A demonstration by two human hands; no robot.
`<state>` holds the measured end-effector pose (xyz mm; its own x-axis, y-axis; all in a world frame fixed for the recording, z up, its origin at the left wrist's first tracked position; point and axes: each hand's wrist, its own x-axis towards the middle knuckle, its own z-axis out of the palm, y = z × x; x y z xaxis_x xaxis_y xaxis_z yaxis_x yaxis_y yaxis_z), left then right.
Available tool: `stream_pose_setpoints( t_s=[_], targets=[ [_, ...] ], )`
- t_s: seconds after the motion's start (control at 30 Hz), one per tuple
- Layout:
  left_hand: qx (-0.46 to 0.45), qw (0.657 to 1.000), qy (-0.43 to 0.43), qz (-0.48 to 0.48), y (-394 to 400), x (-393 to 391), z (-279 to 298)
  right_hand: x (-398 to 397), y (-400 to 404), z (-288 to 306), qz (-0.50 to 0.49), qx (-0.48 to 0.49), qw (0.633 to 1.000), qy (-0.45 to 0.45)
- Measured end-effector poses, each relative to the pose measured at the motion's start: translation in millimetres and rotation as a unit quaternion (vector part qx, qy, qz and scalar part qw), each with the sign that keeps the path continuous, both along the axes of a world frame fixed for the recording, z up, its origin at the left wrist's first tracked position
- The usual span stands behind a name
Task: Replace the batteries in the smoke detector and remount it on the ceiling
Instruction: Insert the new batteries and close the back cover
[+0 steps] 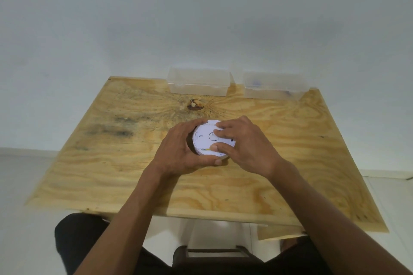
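Note:
A round white smoke detector (pixel 204 138) lies on the plywood table (pixel 111 163), near its middle, with its flat back side facing up. My left hand (pixel 178 152) wraps around its left and near edge, thumb under the front rim. My right hand (pixel 243 143) rests on top from the right, with its fingers and thumb pressed on the back plate. The detector's right half is hidden under my fingers. No batteries are visible.
Two clear plastic boxes stand along the table's far edge against the white wall: one (pixel 199 82) at centre, one (pixel 276 86) to its right with something bluish inside. A dark knot (pixel 195 105) marks the wood behind the detector. A stool frame (pixel 214 254) shows between my knees.

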<state>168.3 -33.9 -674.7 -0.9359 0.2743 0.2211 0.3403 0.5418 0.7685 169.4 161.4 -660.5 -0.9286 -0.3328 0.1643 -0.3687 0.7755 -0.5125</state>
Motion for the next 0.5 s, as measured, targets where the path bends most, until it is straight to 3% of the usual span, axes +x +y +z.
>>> stream_pose_setpoints(
  t_s=[0.13,0.27,0.5],
  targets=[
    [0.006,0.999,-0.033,-0.024,-12,-2,-8,1,4,-1,0.016,0.023,1.000,-0.004],
    [0.080,0.994,-0.053,-0.044,-14,0,-7,3,9,0,0.022,0.018,0.999,-0.021],
    [0.122,0.990,-0.065,-0.042,-8,-1,-4,15,18,9,0.037,-0.001,0.992,-0.122]
  ],
)
